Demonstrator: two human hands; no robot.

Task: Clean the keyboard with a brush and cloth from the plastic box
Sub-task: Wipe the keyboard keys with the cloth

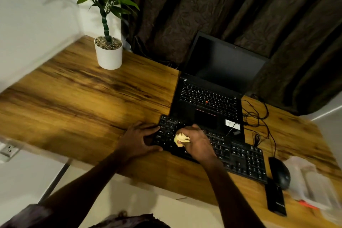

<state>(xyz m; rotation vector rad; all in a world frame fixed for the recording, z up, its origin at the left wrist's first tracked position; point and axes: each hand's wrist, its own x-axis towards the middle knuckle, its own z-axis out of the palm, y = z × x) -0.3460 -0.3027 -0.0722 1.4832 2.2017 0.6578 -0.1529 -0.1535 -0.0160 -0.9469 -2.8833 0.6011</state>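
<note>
A black external keyboard (pixel 238 161) lies on the wooden desk (pixel 83 102) in front of an open laptop. My left hand (pixel 138 139) grips the keyboard's left end, fingers curled over its edge. My right hand (pixel 198 142) holds a crumpled yellow cloth (pixel 181 139) and presses it on the keys in the keyboard's left half. A clear plastic box (pixel 314 181) stands at the desk's right edge, blurred. I cannot make out a brush.
The black laptop (pixel 209 98) sits just behind the keyboard with tangled cables (pixel 257 116) to its right. A black mouse (pixel 280 172) and a flat black device (pixel 275 200) lie right of the keyboard. A potted plant (pixel 108 52) stands at the far left corner.
</note>
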